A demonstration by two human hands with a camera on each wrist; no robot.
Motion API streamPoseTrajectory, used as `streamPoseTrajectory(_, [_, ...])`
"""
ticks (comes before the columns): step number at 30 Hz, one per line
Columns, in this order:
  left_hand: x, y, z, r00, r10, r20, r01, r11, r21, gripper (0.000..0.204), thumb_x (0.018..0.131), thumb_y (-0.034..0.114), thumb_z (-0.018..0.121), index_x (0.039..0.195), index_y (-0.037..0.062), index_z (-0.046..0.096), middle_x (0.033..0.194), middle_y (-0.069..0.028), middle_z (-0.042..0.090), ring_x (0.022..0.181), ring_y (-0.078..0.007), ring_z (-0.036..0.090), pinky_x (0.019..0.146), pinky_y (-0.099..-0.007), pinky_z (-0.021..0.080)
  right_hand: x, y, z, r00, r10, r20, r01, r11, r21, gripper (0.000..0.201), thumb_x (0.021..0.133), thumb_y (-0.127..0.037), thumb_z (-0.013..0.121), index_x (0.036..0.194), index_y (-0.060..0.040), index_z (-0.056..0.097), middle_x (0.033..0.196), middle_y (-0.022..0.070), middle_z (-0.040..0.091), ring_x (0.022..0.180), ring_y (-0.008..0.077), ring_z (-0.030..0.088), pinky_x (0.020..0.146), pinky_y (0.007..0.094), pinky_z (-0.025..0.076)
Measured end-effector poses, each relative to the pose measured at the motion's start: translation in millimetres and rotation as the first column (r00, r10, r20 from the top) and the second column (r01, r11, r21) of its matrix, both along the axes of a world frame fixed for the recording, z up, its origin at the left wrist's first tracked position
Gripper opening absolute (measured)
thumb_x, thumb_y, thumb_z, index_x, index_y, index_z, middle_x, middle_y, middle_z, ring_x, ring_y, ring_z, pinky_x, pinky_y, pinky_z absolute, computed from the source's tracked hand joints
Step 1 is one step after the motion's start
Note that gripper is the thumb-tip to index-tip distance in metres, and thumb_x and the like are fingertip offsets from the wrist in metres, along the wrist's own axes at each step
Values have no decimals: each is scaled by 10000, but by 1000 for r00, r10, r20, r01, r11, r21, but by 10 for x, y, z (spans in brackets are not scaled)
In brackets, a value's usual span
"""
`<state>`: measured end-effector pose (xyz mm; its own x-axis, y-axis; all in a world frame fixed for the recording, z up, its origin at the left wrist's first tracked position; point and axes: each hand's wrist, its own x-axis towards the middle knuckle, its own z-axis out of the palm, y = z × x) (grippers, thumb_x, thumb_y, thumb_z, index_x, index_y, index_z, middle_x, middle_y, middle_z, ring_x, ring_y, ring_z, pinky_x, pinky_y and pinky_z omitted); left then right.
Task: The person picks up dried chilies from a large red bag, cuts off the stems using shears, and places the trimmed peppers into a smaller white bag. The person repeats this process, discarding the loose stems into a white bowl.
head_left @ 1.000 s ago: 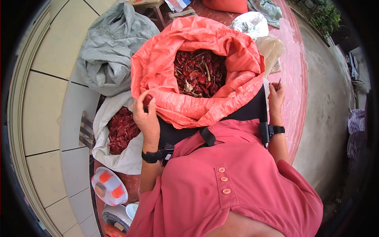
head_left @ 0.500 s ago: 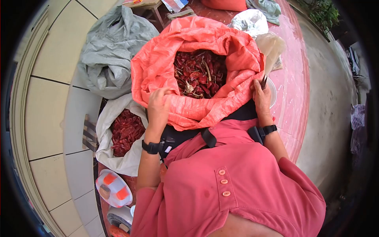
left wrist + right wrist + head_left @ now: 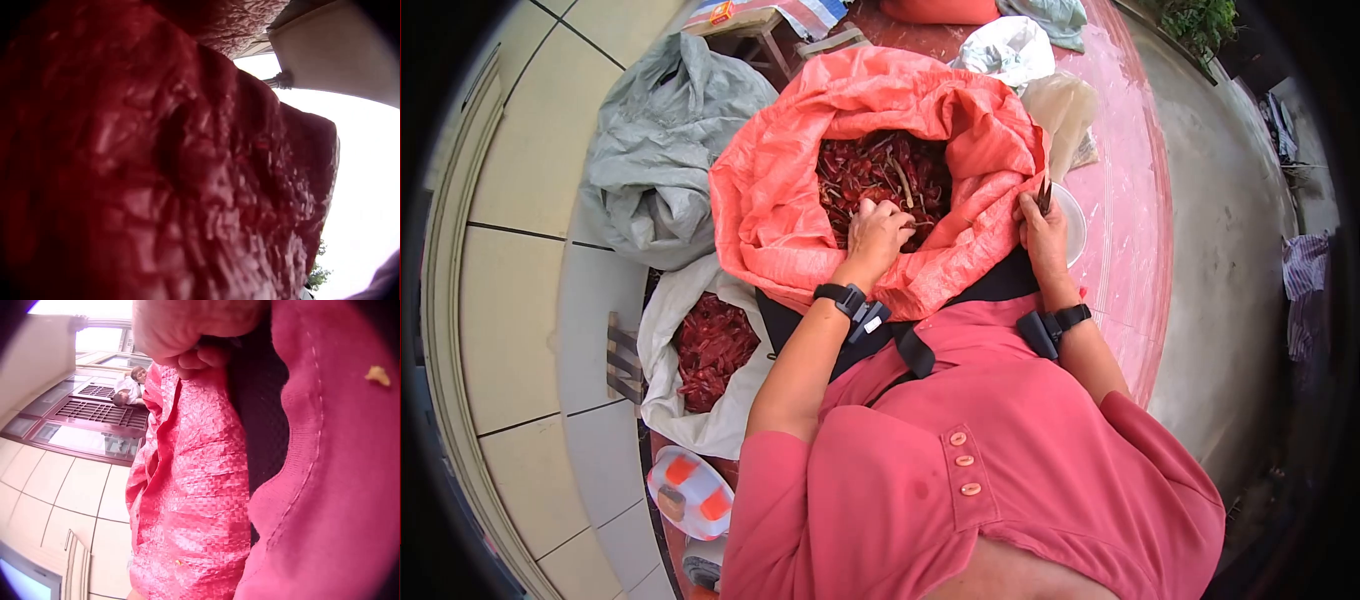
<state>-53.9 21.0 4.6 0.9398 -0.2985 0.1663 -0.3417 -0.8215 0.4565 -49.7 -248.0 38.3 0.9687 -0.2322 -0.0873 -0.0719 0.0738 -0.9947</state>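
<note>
A salmon-red woven sack [image 3: 770, 220], its rim rolled down, stands before the person. Dark red dried chilies [image 3: 855, 165] with pale stems fill its opening. The left hand [image 3: 880, 235] reaches over the near rim onto the chilies, fingers bent; its fingertips are partly hidden, so I cannot tell whether they pinch one. At the sack's right edge, the right hand [image 3: 1043, 228] grips small dark scissors [image 3: 1046, 192], points upward. Red woven fabric [image 3: 187, 175] fills most of the left wrist view. In the right wrist view, curled right fingers [image 3: 212, 355] show beside the sack.
Left of the red sack is a white sack [image 3: 662, 345] of brighter red chilies [image 3: 712, 350]. A grey sack [image 3: 675, 160] lies behind it. A white bowl [image 3: 1076, 225] sits beyond the right hand. A plastic container [image 3: 690, 495] with orange patches lies lower left.
The left hand, which held a red chili at the sack's left rim, has moved right and into the opening. The right hand has come left with the scissors to the sack's edge.
</note>
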Motion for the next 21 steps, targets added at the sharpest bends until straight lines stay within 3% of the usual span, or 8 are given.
streamPoseTrajectory(3, [-110, -12, 186, 978, 122, 168, -107, 990, -96, 242, 837, 220, 644, 1029, 73, 661, 1043, -53, 658, 1070, -274, 503, 891, -402, 386, -13, 23, 39, 1000, -13, 7, 13, 1000, -8, 98, 918, -165, 612, 908, -68, 603, 687, -44, 557, 526, 26, 439, 478, 186, 352])
streamPoseTrajectory(6, [-222, -26, 338, 954, 163, 252, -134, 983, -129, 239, 858, 227, 630, 1033, 65, 652, 1048, -65, 654, 1116, -272, 508, 926, -416, 370, -95, 197, 156, 986, 114, 124, -92, 981, -170, 102, 899, -154, 641, 918, -58, 612, 724, -53, 556, 601, 27, 459, 556, 184, 385])
streamPoseTrajectory(7, [-264, -50, 406, 962, 182, 203, -152, 976, -155, 222, 885, 216, 602, 1036, 55, 628, 1042, -105, 652, 1068, -281, 553, 910, -409, 394, -149, 324, 348, 979, 204, 24, -200, 972, -124, 123, 879, -139, 667, 945, -45, 622, 775, -55, 558, 688, 27, 473, 643, 187, 399])
streamPoseTrajectory(10, [-331, -92, 572, 993, 80, -87, -108, 912, -396, 198, 901, 180, 579, 1039, 39, 599, 1048, -153, 637, 979, -300, 593, 853, -390, 439, -151, 652, 691, 873, 487, -35, -487, 873, 7, 176, 863, -132, 686, 992, -28, 629, 863, -34, 597, 788, 46, 522, 719, 205, 421])
streamPoseTrajectory(11, [-367, -143, 614, 983, 76, -170, -150, 863, -482, 174, 908, 135, 559, 1030, 10, 560, 1015, -183, 614, 908, -337, 596, 789, -391, 465, -151, 737, 747, 853, 520, -47, -516, 853, 76, 166, 865, -127, 682, 987, -27, 631, 866, -29, 603, 792, 51, 528, 719, 211, 428])
streamPoseTrajectory(14, [-399, -201, 586, 995, 95, 30, -76, 918, -390, 176, 909, 115, 552, 1027, -14, 530, 982, -203, 581, 903, -375, 568, 786, -420, 459, -102, 880, 752, 799, 601, -20, -590, 789, 173, 132, 872, -111, 671, 965, -23, 637, 873, -16, 617, 797, 63, 541, 718, 230, 449])
streamPoseTrajectory(17, [-430, -214, 550, 990, 121, 76, -81, 913, -401, 186, 911, 116, 545, 1020, -28, 502, 977, -226, 549, 921, -410, 538, 786, -448, 447, -64, 956, 423, 788, 611, 73, -615, 781, 104, 96, 855, -84, 676, 920, -20, 644, 851, 9, 625, 751, 93, 562, 696, 248, 467])
streamPoseTrajectory(21, [-458, -233, 565, 992, 117, 49, -94, 938, -333, 134, 900, 75, 540, 948, -39, 487, 869, -241, 544, 861, -406, 546, 740, -471, 446, -100, 929, 307, 780, 563, 274, -443, 806, -393, 151, 810, -72, 700, 935, -19, 634, 829, 41, 625, 715, 136, 587, 678, 241, 466])
